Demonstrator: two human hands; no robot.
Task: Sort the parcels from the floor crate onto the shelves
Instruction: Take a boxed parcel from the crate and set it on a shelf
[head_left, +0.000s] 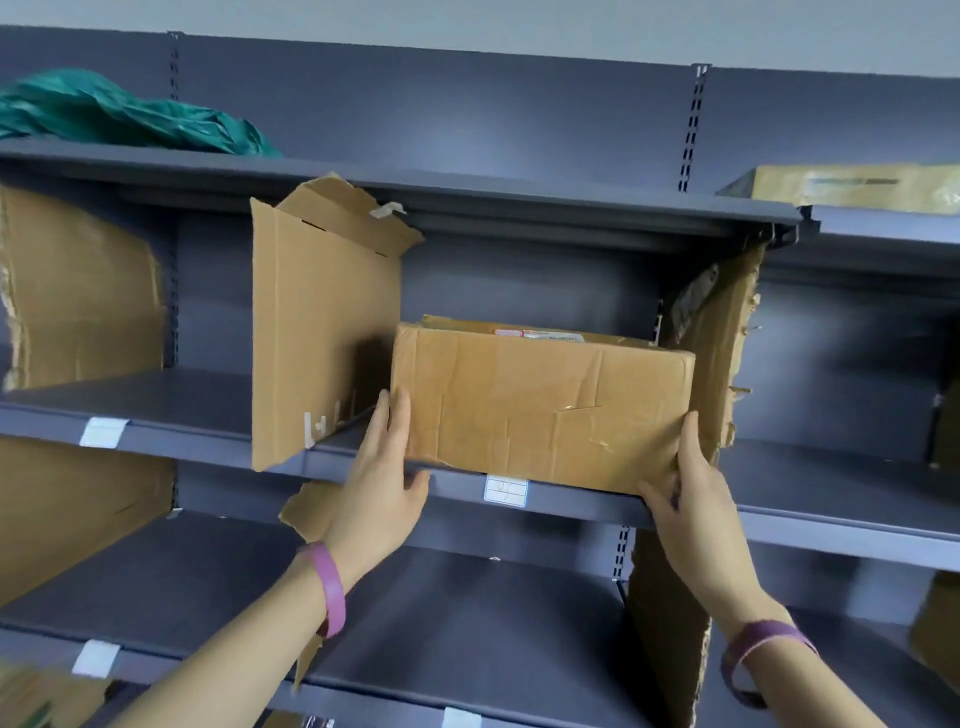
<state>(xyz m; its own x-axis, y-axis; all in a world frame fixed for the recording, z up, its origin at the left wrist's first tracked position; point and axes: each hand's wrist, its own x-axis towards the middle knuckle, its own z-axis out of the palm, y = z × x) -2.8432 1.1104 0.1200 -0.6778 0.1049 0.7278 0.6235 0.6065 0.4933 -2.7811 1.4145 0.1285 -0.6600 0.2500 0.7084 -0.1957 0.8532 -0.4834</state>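
Note:
A worn brown cardboard parcel (540, 400) with a label on top sits on the middle grey shelf (831, 519), its front edge at the shelf lip. My left hand (382, 483) holds its lower left corner, fingers flat along the side and thumb under the front edge. At the lower right corner my right hand (685, 499) does the same, thumb under the bottom. The parcel stands between two upright cardboard dividers (322, 332). The floor crate is out of view.
A ragged cardboard divider (727, 364) stands right of the parcel. A green plastic bag (119, 114) lies on the top shelf at left, a padded yellow envelope (852, 187) at top right. More cardboard panels (78, 280) stand at left. White label tags (506, 491) mark the shelf lips.

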